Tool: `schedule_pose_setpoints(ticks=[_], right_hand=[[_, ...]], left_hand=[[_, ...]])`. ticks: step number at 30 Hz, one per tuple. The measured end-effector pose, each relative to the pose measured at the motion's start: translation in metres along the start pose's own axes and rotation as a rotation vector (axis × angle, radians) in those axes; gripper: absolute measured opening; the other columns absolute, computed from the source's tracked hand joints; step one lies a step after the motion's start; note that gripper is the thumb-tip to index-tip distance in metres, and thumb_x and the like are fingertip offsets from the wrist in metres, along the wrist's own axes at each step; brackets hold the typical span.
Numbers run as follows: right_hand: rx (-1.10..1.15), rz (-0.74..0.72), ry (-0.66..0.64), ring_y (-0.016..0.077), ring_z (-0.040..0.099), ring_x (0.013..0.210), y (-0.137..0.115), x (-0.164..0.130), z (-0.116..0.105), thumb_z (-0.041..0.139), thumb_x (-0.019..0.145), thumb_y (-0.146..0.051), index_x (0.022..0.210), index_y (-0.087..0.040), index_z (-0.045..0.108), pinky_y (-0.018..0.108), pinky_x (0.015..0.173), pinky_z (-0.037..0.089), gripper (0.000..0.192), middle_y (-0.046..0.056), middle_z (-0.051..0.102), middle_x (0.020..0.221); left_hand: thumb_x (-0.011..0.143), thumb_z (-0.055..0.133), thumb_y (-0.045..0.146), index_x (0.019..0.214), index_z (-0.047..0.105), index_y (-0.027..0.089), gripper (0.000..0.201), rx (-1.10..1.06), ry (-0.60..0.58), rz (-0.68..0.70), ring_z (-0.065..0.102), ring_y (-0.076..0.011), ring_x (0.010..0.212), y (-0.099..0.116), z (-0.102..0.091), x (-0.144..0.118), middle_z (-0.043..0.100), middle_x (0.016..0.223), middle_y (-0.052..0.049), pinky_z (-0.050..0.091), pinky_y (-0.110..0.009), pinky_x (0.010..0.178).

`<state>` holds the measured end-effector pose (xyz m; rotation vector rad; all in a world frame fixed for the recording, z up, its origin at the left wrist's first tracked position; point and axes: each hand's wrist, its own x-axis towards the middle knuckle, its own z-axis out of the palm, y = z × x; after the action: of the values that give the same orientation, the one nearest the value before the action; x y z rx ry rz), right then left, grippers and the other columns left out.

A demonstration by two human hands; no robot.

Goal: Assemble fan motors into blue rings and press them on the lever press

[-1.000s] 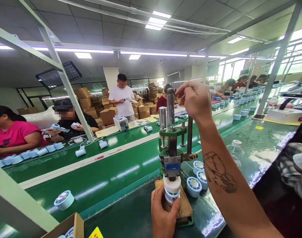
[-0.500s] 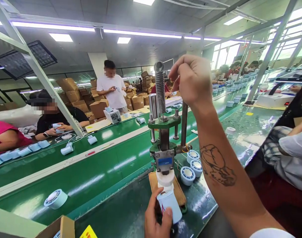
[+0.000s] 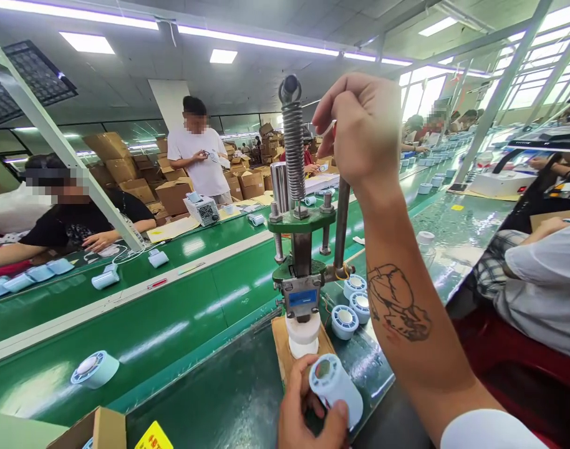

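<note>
Pale-blue plastic cylinder (image 3: 335,388) sits clamped in the left hand (image 3: 308,408) at the workbench's (image 3: 229,405) near edge, just below the hand press (image 3: 301,249). Right hand (image 3: 364,128) is fisted around the press lever (image 3: 342,218).

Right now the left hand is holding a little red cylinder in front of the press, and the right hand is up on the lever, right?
Not quite: the cylinder in the left hand is pale blue and white, not red, as the head view shows. It is held in front of the press, and the right hand is up on the lever.
</note>
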<state>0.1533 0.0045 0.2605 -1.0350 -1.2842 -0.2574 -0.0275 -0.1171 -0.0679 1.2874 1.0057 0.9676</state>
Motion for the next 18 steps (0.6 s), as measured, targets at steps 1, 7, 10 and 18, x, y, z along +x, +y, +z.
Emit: schedule_pose_setpoints(ticks=[1,7,10,18], right_hand=[[-0.015,0.005,-0.009,0.0167,0.054,0.051,0.0,0.0,0.0,0.041,0.089,-0.012,0.061,-0.028,0.051,0.031,0.051,0.046,0.033,0.001,0.061,0.067],[0.026,0.007,0.008,0.0173,0.057,0.051,-0.001,-0.003,-0.001,0.042,0.086,-0.014,0.062,-0.026,0.054,0.032,0.05,0.047,0.03,0.002,0.062,0.07],[0.032,0.031,-0.007,0.0146,0.056,0.05,-0.002,-0.006,0.0,0.042,0.088,-0.015,0.065,-0.023,0.055,0.028,0.047,0.045,0.028,0.002,0.063,0.071],[0.17,-0.007,0.033,0.0118,0.053,0.041,0.006,-0.002,0.0,0.044,0.079,-0.008,0.062,-0.022,0.059,0.027,0.04,0.039,0.027,-0.001,0.055,0.055]], left_hand=[[0.068,0.076,0.041,0.124,0.065,0.024,0.059,0.144,0.02,0.091,0.066,-0.0231,0.075,-0.002,0.006,0.002,0.076,0.096,-0.006,0.055,-0.035,0.075],[0.056,0.072,0.009,0.116,0.066,0.025,0.062,0.822,0.014,0.442,0.062,-0.0359,0.102,-0.012,0.054,0.019,0.071,0.108,-0.009,0.052,-0.047,0.089],[0.058,0.082,0.007,0.112,0.07,0.026,0.058,1.059,0.128,0.457,0.058,-0.0386,0.106,-0.02,0.074,0.031,0.068,0.114,-0.01,0.05,-0.052,0.09],[0.078,0.075,0.004,0.14,0.063,0.027,0.067,1.057,0.283,0.591,0.067,-0.0319,0.085,-0.061,0.1,0.057,0.071,0.094,-0.01,0.055,-0.048,0.072]])
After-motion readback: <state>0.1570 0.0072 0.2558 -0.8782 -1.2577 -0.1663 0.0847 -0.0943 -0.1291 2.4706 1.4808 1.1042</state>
